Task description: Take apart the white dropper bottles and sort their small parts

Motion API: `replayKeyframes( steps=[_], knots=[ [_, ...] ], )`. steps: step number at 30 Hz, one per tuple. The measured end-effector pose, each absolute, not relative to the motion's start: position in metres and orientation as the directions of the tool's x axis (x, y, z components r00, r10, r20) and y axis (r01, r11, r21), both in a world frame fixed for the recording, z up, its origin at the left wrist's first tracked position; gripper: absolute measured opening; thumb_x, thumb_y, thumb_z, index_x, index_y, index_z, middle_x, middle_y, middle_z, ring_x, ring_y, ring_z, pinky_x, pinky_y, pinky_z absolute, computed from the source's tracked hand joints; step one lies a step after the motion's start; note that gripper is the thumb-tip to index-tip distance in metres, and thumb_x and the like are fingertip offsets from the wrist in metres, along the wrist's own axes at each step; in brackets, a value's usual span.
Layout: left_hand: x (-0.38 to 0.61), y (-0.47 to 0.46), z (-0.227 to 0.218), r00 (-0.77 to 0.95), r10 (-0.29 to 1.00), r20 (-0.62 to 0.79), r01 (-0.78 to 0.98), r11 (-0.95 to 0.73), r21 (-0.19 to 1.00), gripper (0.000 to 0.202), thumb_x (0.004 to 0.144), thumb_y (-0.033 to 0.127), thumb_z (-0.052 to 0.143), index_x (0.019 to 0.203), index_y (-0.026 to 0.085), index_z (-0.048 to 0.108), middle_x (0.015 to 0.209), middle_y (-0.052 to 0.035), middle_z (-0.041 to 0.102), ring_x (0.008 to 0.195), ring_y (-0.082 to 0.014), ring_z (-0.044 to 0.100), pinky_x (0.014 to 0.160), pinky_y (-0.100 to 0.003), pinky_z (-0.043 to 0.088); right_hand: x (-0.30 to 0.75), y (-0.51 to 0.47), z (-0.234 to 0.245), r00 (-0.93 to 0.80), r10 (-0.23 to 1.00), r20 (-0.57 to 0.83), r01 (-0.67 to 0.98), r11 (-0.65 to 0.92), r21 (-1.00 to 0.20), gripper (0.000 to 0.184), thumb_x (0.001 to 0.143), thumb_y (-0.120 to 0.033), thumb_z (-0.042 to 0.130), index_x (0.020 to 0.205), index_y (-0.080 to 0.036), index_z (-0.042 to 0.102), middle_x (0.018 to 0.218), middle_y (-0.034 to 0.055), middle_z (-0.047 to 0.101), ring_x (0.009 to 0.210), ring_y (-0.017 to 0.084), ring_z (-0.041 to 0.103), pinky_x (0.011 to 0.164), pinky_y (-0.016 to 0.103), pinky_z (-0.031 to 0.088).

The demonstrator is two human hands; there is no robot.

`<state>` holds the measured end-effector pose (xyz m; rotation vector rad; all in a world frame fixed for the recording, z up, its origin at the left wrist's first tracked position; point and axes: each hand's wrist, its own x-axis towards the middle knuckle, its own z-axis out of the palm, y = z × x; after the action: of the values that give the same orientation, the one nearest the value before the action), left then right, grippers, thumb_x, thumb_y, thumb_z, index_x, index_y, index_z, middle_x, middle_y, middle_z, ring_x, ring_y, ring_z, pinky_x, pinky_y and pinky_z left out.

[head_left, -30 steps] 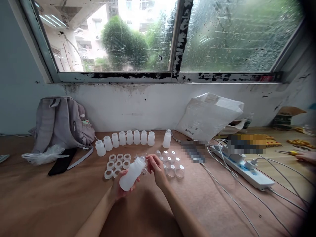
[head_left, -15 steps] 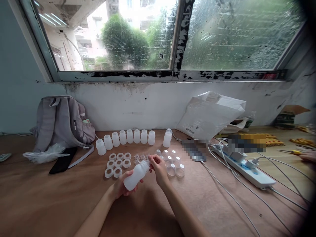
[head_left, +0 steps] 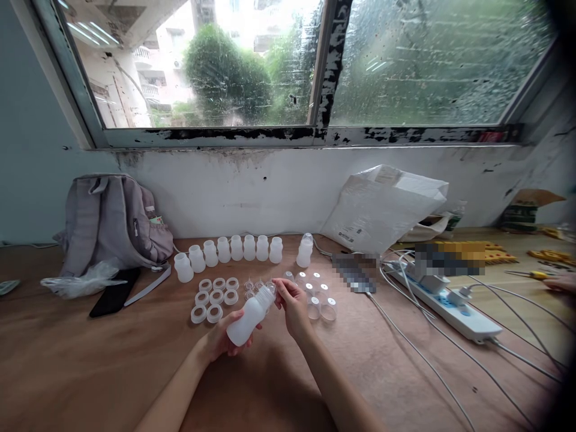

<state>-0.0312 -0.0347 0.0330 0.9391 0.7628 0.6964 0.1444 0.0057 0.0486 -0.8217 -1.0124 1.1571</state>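
My left hand point(head_left: 225, 336) is wrapped round a frosted white baby bottle point(head_left: 245, 324), tilted with its neck up and to the right. At the bottle's mouth sits a clear bottle nipple point(head_left: 270, 287), pinched at its side by the fingertips of my right hand point(head_left: 290, 303). Just behind lie several more clear nipples point(head_left: 260, 285), partly hidden by the bottle. White screw rings point(head_left: 216, 297) lie in rows to the left. To the right of my right hand stand several clear caps point(head_left: 328, 309).
A row of open bottles point(head_left: 236, 248) stands towards the wall, with one capped bottle point(head_left: 305, 251) apart at its right. A backpack point(head_left: 110, 222) sits at the left. A power strip point(head_left: 468, 321) with trailing cables, a white plastic bag point(head_left: 382, 207) and another person's hand point(head_left: 560, 283) are at the right.
My right fingers have shifted slightly up and right at the bottle's mouth, and the nipple there shows more clearly. My left hand still holds the bottle, barely moved.
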Motion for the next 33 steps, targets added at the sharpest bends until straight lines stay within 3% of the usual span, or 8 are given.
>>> replayKeyframes(
  steps=[8,15,21,26,29,33],
  knots=[
    [-0.026,-0.032,0.036,0.399,0.903,-0.163,-0.434,0.342,0.833,0.046,0.078,0.047,0.042,0.109,0.014,0.05,0.081,-0.0082,0.061,0.049,-0.0103,0.052,0.038,-0.019,0.034,0.147,0.008,0.047,0.161,0.941,0.298,-0.25,0.331,-0.91,0.022,0.074,-0.037,0.054,0.082,-0.018,0.063,0.068,-0.0006,0.05,0.05,0.008,0.041,0.046,0.022,0.037],
    [-0.03,-0.021,0.036,0.144,0.976,-0.162,-0.579,0.216,0.786,0.035,0.077,0.039,0.044,0.102,0.015,0.051,0.086,-0.0068,0.062,0.065,-0.0162,0.059,0.045,-0.023,0.043,0.136,-0.001,0.043,-0.078,0.922,0.379,0.044,0.383,-0.922,0.024,0.076,-0.036,0.051,0.08,-0.018,0.067,0.074,0.0034,0.052,0.052,0.009,0.046,0.044,0.021,0.038],
    [-0.031,-0.02,0.035,-0.103,0.989,-0.108,-0.572,0.03,0.819,0.029,0.069,0.036,0.058,0.09,0.015,0.055,0.079,-0.0024,0.061,0.067,-0.0145,0.058,0.052,-0.023,0.046,0.127,-0.008,0.035,-0.324,0.824,0.465,0.286,0.554,-0.782,0.016,0.075,-0.024,0.053,0.074,-0.02,0.068,0.068,0.0024,0.054,0.055,0.011,0.047,0.051,0.023,0.039],
    [-0.03,-0.021,0.037,-0.144,0.988,-0.05,-0.524,-0.033,0.851,0.031,0.064,0.03,0.062,0.092,0.016,0.057,0.084,-0.0013,0.06,0.072,-0.0138,0.056,0.057,-0.022,0.045,0.125,-0.008,0.026,-0.416,0.794,0.444,0.382,0.595,-0.707,0.013,0.073,-0.02,0.053,0.072,-0.02,0.066,0.069,0.0019,0.054,0.054,0.01,0.048,0.052,0.022,0.039],
    [-0.03,-0.02,0.036,-0.156,0.988,-0.012,-0.452,-0.06,0.89,0.038,0.065,0.029,0.062,0.1,0.019,0.055,0.09,-0.0018,0.06,0.079,-0.0151,0.056,0.061,-0.022,0.044,0.126,-0.009,0.029,-0.367,0.813,0.452,0.402,0.577,-0.711,0.013,0.074,-0.022,0.053,0.081,-0.021,0.064,0.071,0.0015,0.054,0.054,0.01,0.048,0.054,0.023,0.041],
    [-0.03,-0.021,0.034,-0.275,0.956,0.104,-0.232,-0.171,0.958,0.041,0.061,0.027,0.065,0.101,0.02,0.057,0.096,-0.0031,0.06,0.088,-0.0183,0.055,0.072,-0.024,0.041,0.127,-0.006,0.039,-0.143,0.84,0.523,0.383,0.534,-0.754,0.026,0.076,-0.027,0.051,0.102,-0.021,0.056,0.079,0.0031,0.054,0.053,0.01,0.048,0.053,0.024,0.043]
  ],
)
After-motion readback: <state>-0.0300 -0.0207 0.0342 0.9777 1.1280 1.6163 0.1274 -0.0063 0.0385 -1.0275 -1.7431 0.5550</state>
